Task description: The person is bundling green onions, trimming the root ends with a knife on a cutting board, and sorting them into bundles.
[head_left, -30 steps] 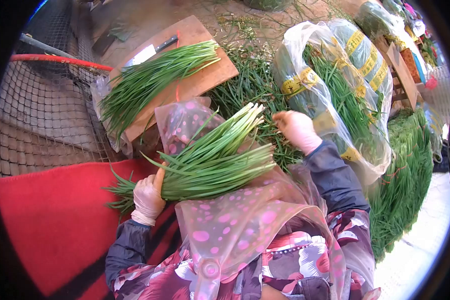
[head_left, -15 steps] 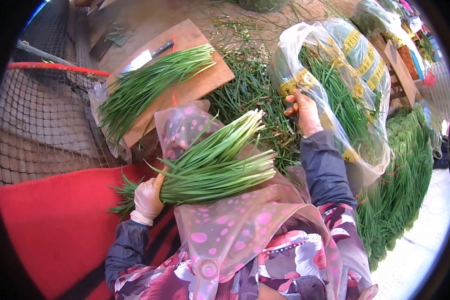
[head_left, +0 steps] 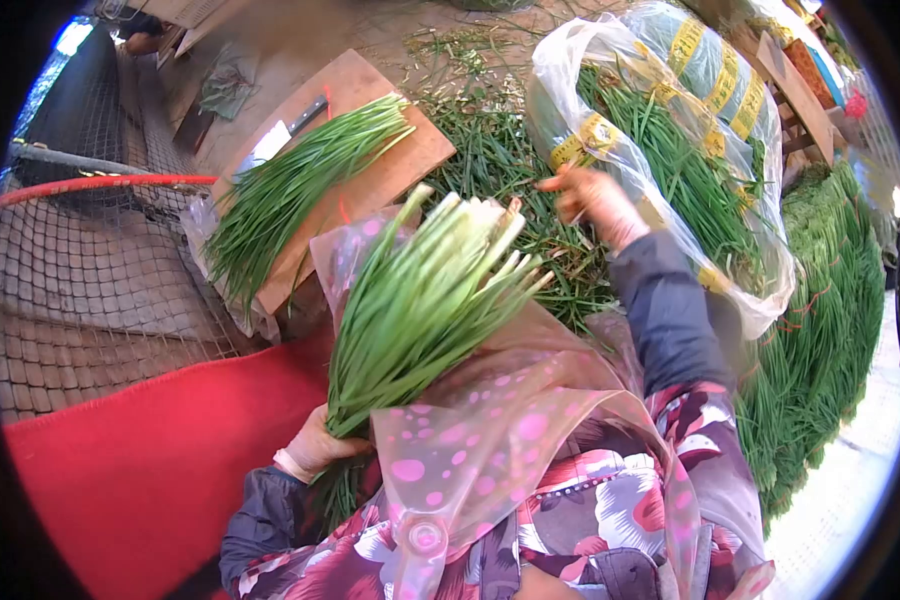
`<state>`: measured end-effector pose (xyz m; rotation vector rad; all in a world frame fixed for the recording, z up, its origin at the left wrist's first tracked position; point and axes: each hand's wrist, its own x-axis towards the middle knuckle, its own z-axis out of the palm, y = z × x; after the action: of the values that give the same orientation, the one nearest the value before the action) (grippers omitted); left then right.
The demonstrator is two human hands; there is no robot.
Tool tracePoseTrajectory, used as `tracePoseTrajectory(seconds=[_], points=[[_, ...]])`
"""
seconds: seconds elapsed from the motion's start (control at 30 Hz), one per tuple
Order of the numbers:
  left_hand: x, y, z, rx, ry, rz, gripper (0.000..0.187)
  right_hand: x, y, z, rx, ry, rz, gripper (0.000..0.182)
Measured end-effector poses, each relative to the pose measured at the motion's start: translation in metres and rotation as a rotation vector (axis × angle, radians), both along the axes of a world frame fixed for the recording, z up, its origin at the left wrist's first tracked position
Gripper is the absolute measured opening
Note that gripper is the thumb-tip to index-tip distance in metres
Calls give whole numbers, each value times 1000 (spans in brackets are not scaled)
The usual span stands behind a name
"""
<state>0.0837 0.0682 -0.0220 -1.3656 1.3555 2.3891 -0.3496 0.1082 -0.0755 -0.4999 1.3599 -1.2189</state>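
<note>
I read the left hand [head_left: 315,448] at lower centre-left of the frame, gloved, fingers wrapped tight around the leafy end of a bunch of green chives [head_left: 415,305]. The bunch stands tilted, its pale cut ends pointing toward upper centre, and it crosses in front of a clear plastic apron with pink dots [head_left: 470,440] that covers my lap in the lower centre.

I read the right hand [head_left: 592,200] in the upper centre-right, at the edge of a large clear plastic bag [head_left: 760,290] packed with chive bundles wrapped in yellow bands [head_left: 582,140]. Its fingers are drawn together, but motion blur prevents me from telling whether they pinch anything.

Loose chives [head_left: 490,160] cover the ground between the hand and a wooden cutting board [head_left: 390,170] in the upper centre-left. A second bunch of chives [head_left: 290,185] lies across that board, with a cleaver [head_left: 275,140] just beside it at the upper edge. A red cloth [head_left: 150,470] fills the lower left; a net with a red rim [head_left: 100,182] occupies the left.
</note>
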Motion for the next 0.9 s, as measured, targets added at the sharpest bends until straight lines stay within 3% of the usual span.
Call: tracePoseTrajectory(seconds=[0.03,0.1,0.23,0.27,0.4,0.47,0.57,0.6,0.63,0.67,0.7,0.73,0.8,0.87,0.9], points=[[-6,1,-1,73,-3,1,57,11,1,-26,-183,275,338,24],[-11,6,-5,87,-11,23,56,39,4,-34,97,311,231,20],[-29,19,7,224,29,129,57,-36,16,-82,79,452,-280,20],[-36,21,11,240,35,132,58,-52,16,-72,167,450,-292,22],[-36,31,12,248,31,143,63,-62,15,-58,50,499,-331,22],[-30,35,13,219,42,169,66,-90,22,-62,123,674,-342,22],[-7,38,5,186,69,268,65,-126,36,-29,32,335,-737,25],[1,36,4,128,18,267,60,-126,41,-4,30,327,-800,26],[5,34,2,68,-29,265,55,-146,46,-7,-138,129,-798,30],[5,33,0,54,4,273,41,-158,41,-3,-218,-66,-777,33],[9,31,-7,46,3,278,41,-168,37,-1,-297,-260,-750,36],[16,27,-18,131,54,322,36,-150,29,16,-304,-265,-745,36],[22,18,-28,215,62,354,27,-70,-5,69,-287,159,-592,44],[23,10,-33,167,7,344,26,-26,-41,66,-414,-108,-386,42],[26,7,-38,128,-48,329,26,-8,-53,75,-390,-261,-162,38]])
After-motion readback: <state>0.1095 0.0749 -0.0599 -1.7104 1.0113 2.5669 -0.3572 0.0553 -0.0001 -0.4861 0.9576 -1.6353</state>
